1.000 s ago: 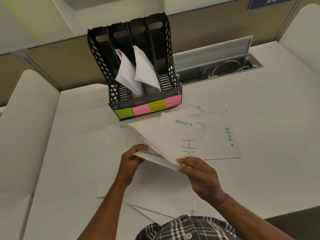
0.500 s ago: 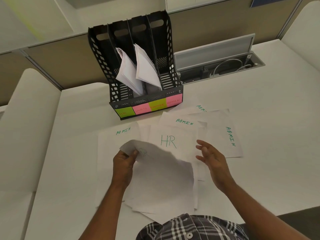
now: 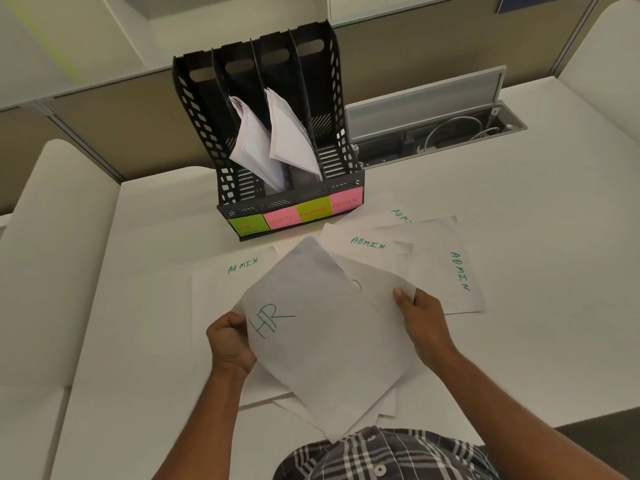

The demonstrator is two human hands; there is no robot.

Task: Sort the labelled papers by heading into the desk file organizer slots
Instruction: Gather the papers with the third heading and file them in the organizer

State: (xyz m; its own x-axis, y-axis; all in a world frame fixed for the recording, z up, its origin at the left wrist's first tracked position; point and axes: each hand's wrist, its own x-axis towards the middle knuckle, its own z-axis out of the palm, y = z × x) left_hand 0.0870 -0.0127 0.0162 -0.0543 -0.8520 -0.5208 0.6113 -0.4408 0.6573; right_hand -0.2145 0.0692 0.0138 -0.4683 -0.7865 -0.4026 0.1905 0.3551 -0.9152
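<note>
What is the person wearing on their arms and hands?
Nothing covers them. Both forearms are bare, with no sleeves reaching them. The left hand and right hand have no gloves, rings or watch showing. Near the bottom there's a dark plaid shirt with white lines and a white button.

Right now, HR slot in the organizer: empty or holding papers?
Looks empty. The HR slot, leftmost above the green HR label, shows only bare black floor ribs; paper stacks stand only in the two middle slots.

Your left hand [image 3: 231, 342] curls shut, thumb over fingers; your right hand [image 3: 420, 322] pinches closed, thumb on top, both bare forearms reaching forward, elbows apart.
</note>
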